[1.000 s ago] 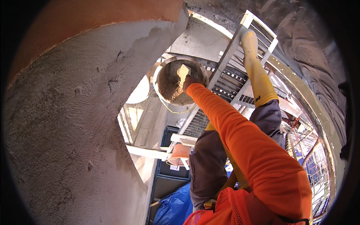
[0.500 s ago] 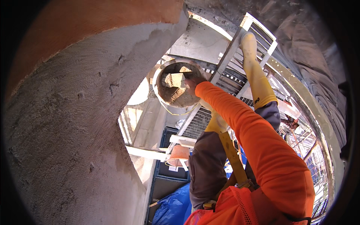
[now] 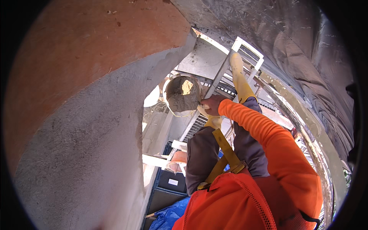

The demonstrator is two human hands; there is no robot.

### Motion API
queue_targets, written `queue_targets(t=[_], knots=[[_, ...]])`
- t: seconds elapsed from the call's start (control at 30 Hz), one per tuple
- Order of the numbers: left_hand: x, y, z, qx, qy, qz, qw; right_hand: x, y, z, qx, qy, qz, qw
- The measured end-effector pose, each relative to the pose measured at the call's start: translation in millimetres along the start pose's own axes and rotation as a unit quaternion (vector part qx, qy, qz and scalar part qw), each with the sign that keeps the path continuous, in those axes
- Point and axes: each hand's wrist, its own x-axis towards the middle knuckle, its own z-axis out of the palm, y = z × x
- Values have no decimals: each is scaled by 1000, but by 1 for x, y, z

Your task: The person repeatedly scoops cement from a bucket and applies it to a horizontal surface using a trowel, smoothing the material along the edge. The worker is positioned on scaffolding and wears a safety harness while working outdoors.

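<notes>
My right hand (image 3: 213,105), at the end of an orange sleeve, is beside the right rim of a round bucket (image 3: 165,92). Its fingers are curled closed, and whatever they grip is hidden. Grey wet mortar (image 3: 182,101) lies inside the bucket, with a sunlit patch at its far side. My left hand is out of sight. To the left rises a wall with a grey, rough plastered face (image 3: 88,130), and above that is a reddish-brown surface (image 3: 103,42).
I stand in yellow boots (image 3: 240,78) on a grated metal platform (image 3: 197,124) with a pale end frame (image 3: 249,51). Below are an orange bucket (image 3: 177,161), a dark panel (image 3: 172,180) and blue sheeting (image 3: 168,214). Dark draped sheeting (image 3: 303,76) hangs at right.
My right hand has come out of the bucket to its right rim. The mortar-covered pale piece seen at my fingers inside the bucket no longer shows. The view has shifted, showing more reddish-brown surface.
</notes>
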Motion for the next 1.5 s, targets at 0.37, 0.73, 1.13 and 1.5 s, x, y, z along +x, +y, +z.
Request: queue_targets(t=[0.37,0.73,1.13,1.5], knots=[[38,0,-20,4,65,-57,996,-319,-186,-210,191,219,-53,955],[215,-60,-55,4,117,-257,959,-400,-329,-391,346,218,-194,892],[228,-53,-40,76,101,-261,957,-399,-444,-503,284,249,-404,833],[235,-46,-43,65,97,-265,957,-423,-591,-547,189,248,-460,831]])
